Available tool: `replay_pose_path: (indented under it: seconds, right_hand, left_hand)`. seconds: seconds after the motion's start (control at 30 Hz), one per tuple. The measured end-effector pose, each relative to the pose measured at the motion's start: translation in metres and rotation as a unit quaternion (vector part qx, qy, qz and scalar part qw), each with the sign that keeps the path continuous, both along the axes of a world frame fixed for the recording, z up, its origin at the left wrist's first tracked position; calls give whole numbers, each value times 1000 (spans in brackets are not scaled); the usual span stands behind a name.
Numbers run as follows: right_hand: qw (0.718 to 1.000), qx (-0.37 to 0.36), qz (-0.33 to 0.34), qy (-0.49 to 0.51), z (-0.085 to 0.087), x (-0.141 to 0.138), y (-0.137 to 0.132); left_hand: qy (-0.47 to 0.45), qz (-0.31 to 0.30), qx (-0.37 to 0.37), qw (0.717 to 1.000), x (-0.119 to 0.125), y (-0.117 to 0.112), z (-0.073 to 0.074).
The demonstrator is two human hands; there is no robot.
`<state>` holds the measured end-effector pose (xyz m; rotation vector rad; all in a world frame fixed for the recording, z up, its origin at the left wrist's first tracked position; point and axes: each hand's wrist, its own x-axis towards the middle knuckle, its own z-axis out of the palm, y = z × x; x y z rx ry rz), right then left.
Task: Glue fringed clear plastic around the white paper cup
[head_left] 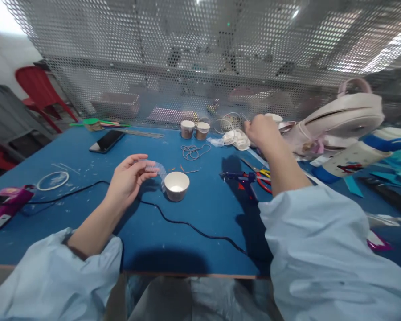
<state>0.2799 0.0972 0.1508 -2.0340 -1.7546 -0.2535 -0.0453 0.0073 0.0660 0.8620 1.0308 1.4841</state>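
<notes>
My left hand pinches a sheer, pale ribbon that curves down to the side of a small white cup. The cup stands upright on the blue table, open side up. Farther back on the right, my right hand reaches over beside a heap of white lace trim. Its fingers are drawn together, and whatever they grip is too small or hidden to name. Below that arm lies a blue glue gun, next to scissors with red handles, partly covered by my forearm.
Two small cups stand near the perforated metal screen, behind a loose grey cord. A phone, a white ring and a purple tool lie left. A pale backpack and a bottle crowd the right.
</notes>
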Motion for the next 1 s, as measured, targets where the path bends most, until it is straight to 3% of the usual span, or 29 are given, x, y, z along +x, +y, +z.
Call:
replay_pose_path:
  seconds: [0.13,0.2,0.23,0.3,0.37,0.4,0.47,0.57,0.7,0.83,1.0]
  right_hand:
    - [1000,19,14,1,-6,-29,-32]
    - [987,35,130,84,-14,-55,-50]
    - [964,15,218,152,-19,-70,-57]
    - [877,-49,372,300,-33,-100,-64]
    - [784,-117,469,389,-46,-125,-64]
    - [751,-141,487,424,-52,-133,-62]
    - [710,-183,487,474,-59,-141,-56]
    - [674,-201,454,547,-58,-133,-49]
    - [621,-165,431,634,-50,-119,-46]
    - [573,-121,408,700,-55,-130,-45]
    - [539,-94,367,752,-79,-155,-37]
  left_hand:
    - [2,-11,5,1000,1,-4,3]
    - [4,-23,19,1000,4,-7,7]
    - [4,-30,29,999,5,-8,10]
    - [0,-39,53,998,9,-10,15]
    - [-11,-49,67,996,13,-10,21]
    - [-18,-52,69,996,15,-9,23]
    - [-31,-54,70,996,17,-7,27]
    - [-34,-49,69,996,16,0,30]
    - [-11,-37,69,997,14,10,30]
    - [-5,-41,69,997,20,17,30]
    - [96,-32,64,993,29,7,5]
